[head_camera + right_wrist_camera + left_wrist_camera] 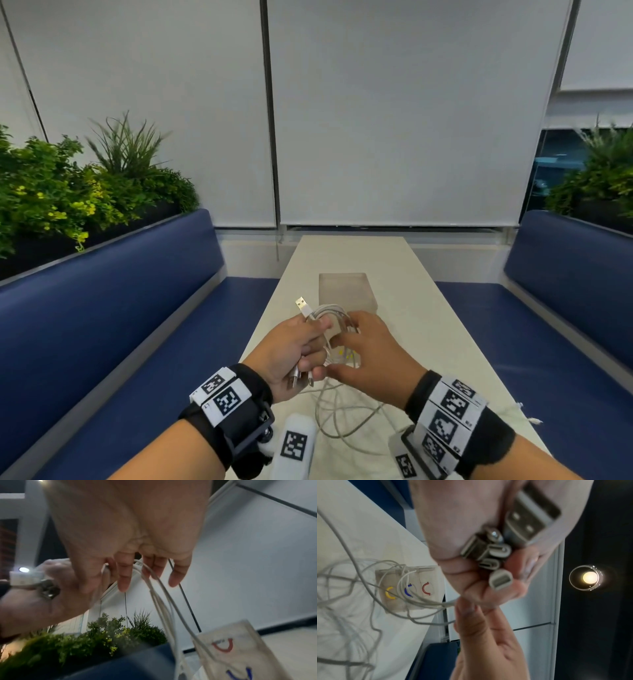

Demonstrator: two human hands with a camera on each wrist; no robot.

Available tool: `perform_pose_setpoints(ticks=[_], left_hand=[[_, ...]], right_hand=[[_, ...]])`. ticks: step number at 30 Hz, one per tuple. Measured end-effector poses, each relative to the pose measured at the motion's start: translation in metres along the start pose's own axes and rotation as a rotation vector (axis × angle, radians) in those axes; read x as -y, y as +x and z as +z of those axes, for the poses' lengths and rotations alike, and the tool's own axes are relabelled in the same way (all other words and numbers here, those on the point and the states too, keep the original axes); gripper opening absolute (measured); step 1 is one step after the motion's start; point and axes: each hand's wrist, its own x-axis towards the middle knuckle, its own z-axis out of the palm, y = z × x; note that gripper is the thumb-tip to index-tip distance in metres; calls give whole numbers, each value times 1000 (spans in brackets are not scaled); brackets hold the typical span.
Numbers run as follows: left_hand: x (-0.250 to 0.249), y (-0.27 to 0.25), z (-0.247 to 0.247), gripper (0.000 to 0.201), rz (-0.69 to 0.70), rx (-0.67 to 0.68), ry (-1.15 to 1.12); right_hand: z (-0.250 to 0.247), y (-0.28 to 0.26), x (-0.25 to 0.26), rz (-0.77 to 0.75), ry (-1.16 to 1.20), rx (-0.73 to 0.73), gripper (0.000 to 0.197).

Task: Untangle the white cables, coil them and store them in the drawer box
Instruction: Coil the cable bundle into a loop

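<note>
Gripping a bundle of thin white cables [330,317], the left hand [293,349] has its fingers curled round the strands above a long matte off-white table [428,329]; one metal USB-A plug [301,304] sticks up past the knuckles. The right hand [368,353] is spread, fingers loosely extended into the looped part of the bundle, touching it. Slack cable lies in loose curves on the table between the wrists. The drawer box [346,291], translucent frosted plastic and rectangular, sits on the table just beyond the hands.

Left wrist view: the left hand [471,534] clamps several plug ends [494,555] together, flat metal USB-A shells and small rounded white connectors. A right-hand finger [467,615] touches the strands below. Drawer box [412,588] front shows yellow, blue and red C-shaped handles; cables cross in front of it.

Right wrist view: the right hand [133,540] is open, fingers straight and apart, smooth round cables [163,601] passing between them. Drawer box [240,655] lower right, blurred.
</note>
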Motion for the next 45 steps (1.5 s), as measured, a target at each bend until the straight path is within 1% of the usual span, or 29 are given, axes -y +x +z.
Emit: perform_pose_setpoints(ticks=[1, 2, 4, 6, 9, 12, 13, 14, 15, 16, 19, 20, 21, 23, 24, 25, 26, 27, 29, 30, 32, 33, 35, 37, 39, 41, 42, 43, 45], left_hand=[[-1, 1, 0, 16, 6, 4, -5], [-3, 1, 0, 16, 11, 14, -3], [-5, 1, -5, 18, 6, 38, 9], [-6, 0, -11, 13, -16, 67, 0], [-6, -1, -17, 20, -29, 102, -13], [-11, 0, -22, 9, -4, 34, -24], [-13, 0, -24, 11, 3, 3, -29], [-15, 1, -26, 17, 5, -22, -36], [-16, 3, -27, 27, 1, -41, -42], [-17, 4, -27, 36, -12, -55, -42], [-17, 7, -21, 51, -65, -41, 55], [-15, 7, -18, 53, -85, -15, 104], [-12, 7, -15, 53, -102, 21, 142], [-6, 7, -11, 49, -114, 112, 216], [-4, 7, -10, 41, -108, 146, 284], [-3, 5, -10, 29, -99, 168, 375], [-3, 4, -9, 18, -92, 185, 463], [-3, 2, -9, 12, -85, 198, 529], [-5, 2, -9, 16, -63, 173, 647], [-7, 1, -8, 20, -41, 137, 717], [-12, 0, -5, 27, 17, 97, 827], [-14, 0, -4, 29, 47, 105, 869], [-18, 2, -4, 35, 97, 134, 947], [-19, 3, -4, 34, 98, 135, 929], [-18, 5, -4, 28, 64, 114, 727], [-21, 3, -1, 34, -11, 104, 478], [-24, 0, 1, 37, -58, 112, 409], [-27, -3, 2, 43, -105, 126, 386], [-31, -6, -1, 50, -158, 156, 452]], right_hand=[[4, 0, 2, -8, 23, -21, 54], [4, 0, 2, -3, 43, -47, 50], [-3, 2, 0, 29, 103, -121, 29], [-15, 4, -4, 44, 204, -163, 20], [-31, 5, -7, 95, 375, -147, 34], [-46, 4, -11, 186, 655, -238, 33], [-51, 2, -11, 204, 779, -232, 32], [-55, 0, -11, 205, 860, -203, 31], [-57, -2, -10, 190, 869, -159, 32], [-58, -4, -7, 161, 799, -93, 33], [-52, -3, 7, 22, 396, 123, 28], [-48, 0, 9, -27, 305, 151, 27], [-44, 2, 11, -49, 267, 154, 26], [-40, 7, 12, -38, 285, 109, 21], [-39, 9, 11, -15, 337, 80, 18], [-39, 11, 11, 13, 392, 54, 18], [-38, 12, 9, 33, 433, 27, 21], [-38, 14, 8, 50, 461, -1, 23], [-37, 14, 4, 74, 445, -30, 22], [-37, 14, 3, 85, 408, 10, 22], [-34, 15, -1, 56, 236, 144, 34], [-32, 17, -2, 24, 153, 185, 31], [-30, 18, 1, 40, 115, 179, 8], [-31, 20, 1, 54, 114, 162, 16], [-33, 23, 3, 37, 109, 111, 18], [-35, 26, 7, -24, 101, 33, 14], [-36, 27, 9, -59, 71, 3, 14], [-37, 28, 11, -95, 28, -14, 15], [-39, 28, 15, -149, -65, -11, 17]])
